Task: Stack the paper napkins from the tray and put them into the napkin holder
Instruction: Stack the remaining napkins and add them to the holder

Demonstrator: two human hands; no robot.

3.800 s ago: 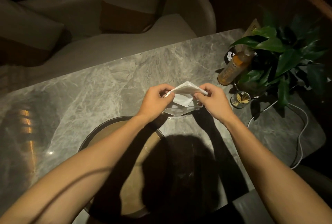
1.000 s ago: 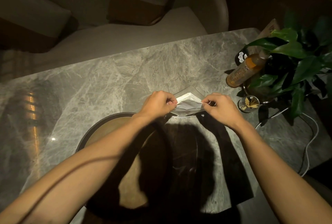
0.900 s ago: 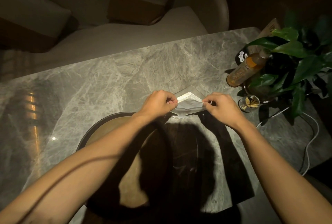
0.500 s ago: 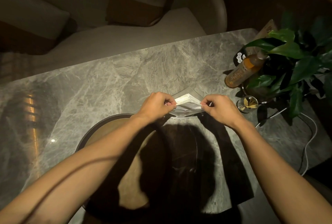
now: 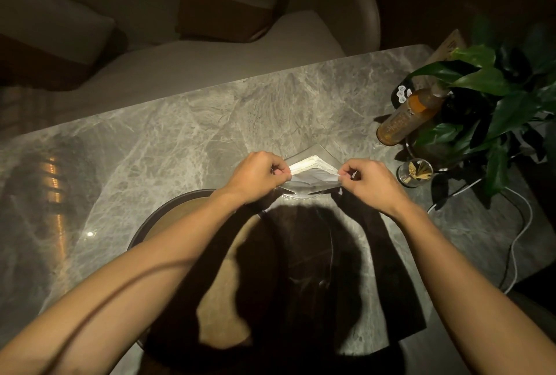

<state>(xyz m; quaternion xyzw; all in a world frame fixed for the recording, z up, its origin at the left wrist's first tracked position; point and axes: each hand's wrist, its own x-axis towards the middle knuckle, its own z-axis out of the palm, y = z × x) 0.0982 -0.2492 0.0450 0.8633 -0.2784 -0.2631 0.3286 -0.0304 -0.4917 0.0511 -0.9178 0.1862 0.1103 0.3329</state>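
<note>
A stack of white paper napkins [image 5: 313, 167] sits low inside a clear, triangular napkin holder [image 5: 323, 149] at the middle of the marble table. My left hand [image 5: 255, 174] pinches the stack's left corner. My right hand [image 5: 371, 180] pinches its right corner. Only the top edge and front face of the napkins show between my fingers. The round dark tray [image 5: 162, 218] with a tan inside lies just in front of the holder, under my left forearm and partly in shadow; no napkins show on it.
At the right stand an amber bottle [image 5: 406, 117], a small toothpick jar [image 5: 415, 171] and a leafy potted plant [image 5: 493, 98]. A white cable [image 5: 517, 236] loops near the table's right edge. A cushioned bench [image 5: 192, 53] lies beyond the far edge.
The napkin stack, held above the holder 3.8 s ago, has gone down into it. Over the last second both hands stay pinching its corners with hardly any movement.
</note>
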